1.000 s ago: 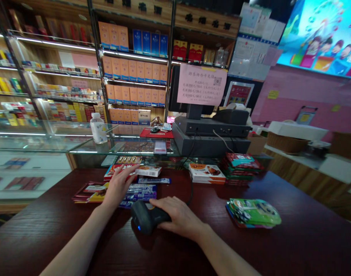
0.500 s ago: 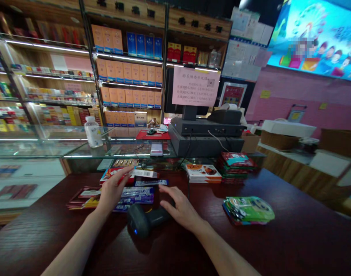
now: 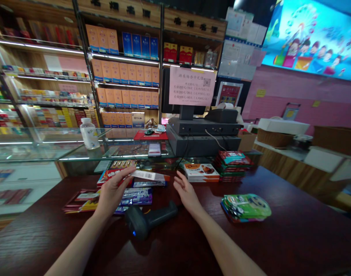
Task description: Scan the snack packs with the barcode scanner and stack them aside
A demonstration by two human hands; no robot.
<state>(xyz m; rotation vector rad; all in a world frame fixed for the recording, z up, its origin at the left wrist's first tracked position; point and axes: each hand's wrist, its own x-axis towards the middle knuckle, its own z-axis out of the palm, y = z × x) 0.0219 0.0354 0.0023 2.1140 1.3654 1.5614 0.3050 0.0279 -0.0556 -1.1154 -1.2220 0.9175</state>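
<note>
Between its thumb and fingers, my left hand (image 3: 115, 188) holds the left end of a thin white and orange box (image 3: 150, 175), a barcode on its side. My right hand (image 3: 187, 193) hovers right of that box, fingers slightly bent and apart, holding nothing. A black barcode scanner (image 3: 149, 220) with a blue light lies on the dark table below and between the hands. Blue-purple packets (image 3: 137, 196) lie just right of my left hand. Red and yellow packets (image 3: 84, 200) are left of it, and a red box (image 3: 107, 175) sits behind it.
White and orange boxes (image 3: 202, 172) lie near a stack of red and green packets (image 3: 233, 165). Green packets (image 3: 246, 207) are at the right. Behind stand a register (image 3: 202, 134) and a bottle (image 3: 89, 134) on glass.
The thin box has shifted right and its orange end now shows. My right hand has moved right and up, away from the scanner, whose handle is uncovered. The view has shifted slightly.
</note>
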